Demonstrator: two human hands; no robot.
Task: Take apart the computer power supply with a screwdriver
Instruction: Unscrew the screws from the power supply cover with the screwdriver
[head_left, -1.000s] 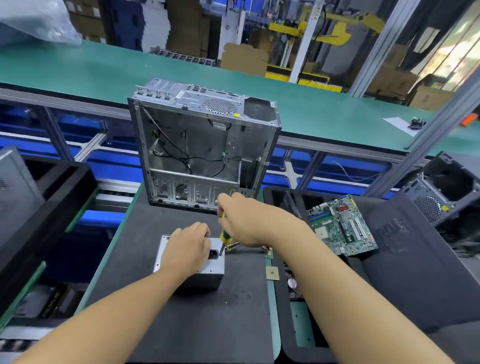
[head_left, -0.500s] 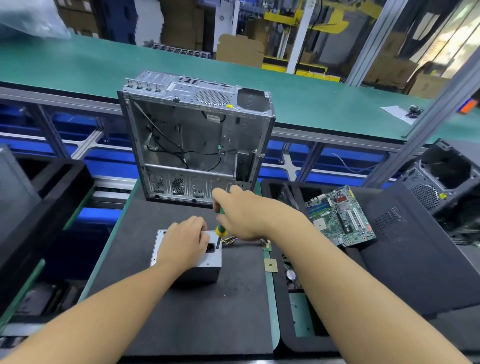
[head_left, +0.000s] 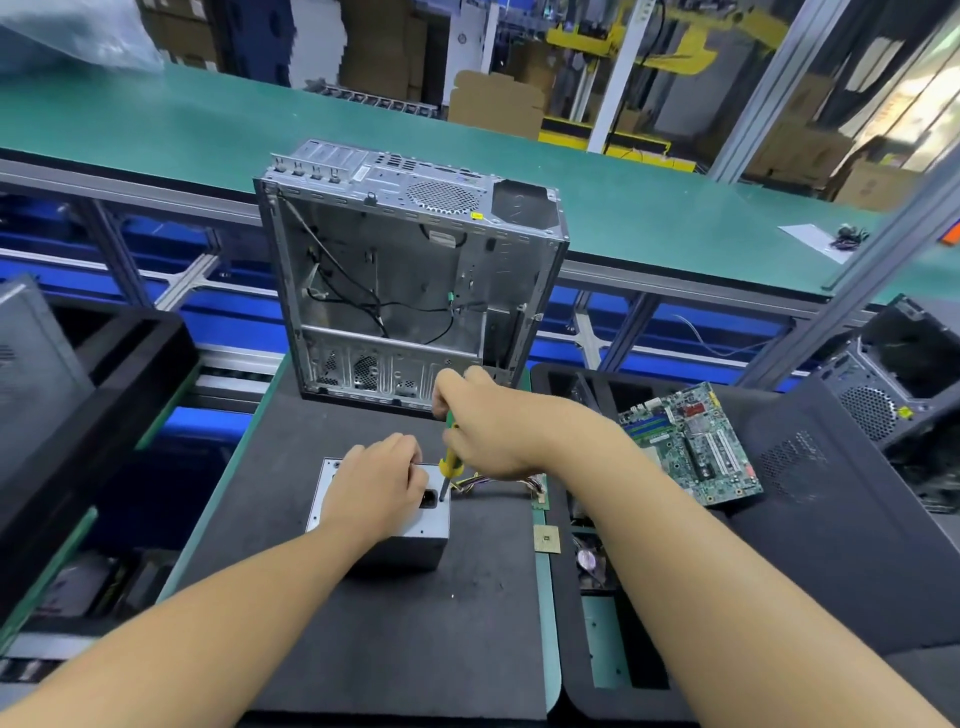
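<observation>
A grey metal power supply (head_left: 410, 540) lies on the dark mat (head_left: 363, 649) in front of me. My left hand (head_left: 376, 486) rests flat on its top and holds it down, covering most of the top face. My right hand (head_left: 488, 426) grips a screwdriver (head_left: 450, 467) with a green and yellow handle, held nearly upright. The tip touches the unit's far right corner, beside its black power socket. A bundle of coloured wires (head_left: 475, 480) trails from the unit to the right, partly hidden under my right hand.
An empty computer case (head_left: 410, 280) stands upright just behind the power supply. A green motherboard (head_left: 691, 444) lies on a black tray at the right, with a small CPU chip (head_left: 546, 539) near the mat's edge. Black trays flank both sides; a green conveyor runs behind.
Both hands keep their hold on the power supply and the screwdriver. The view has shifted slightly, and the screwdriver stays at the same corner.
</observation>
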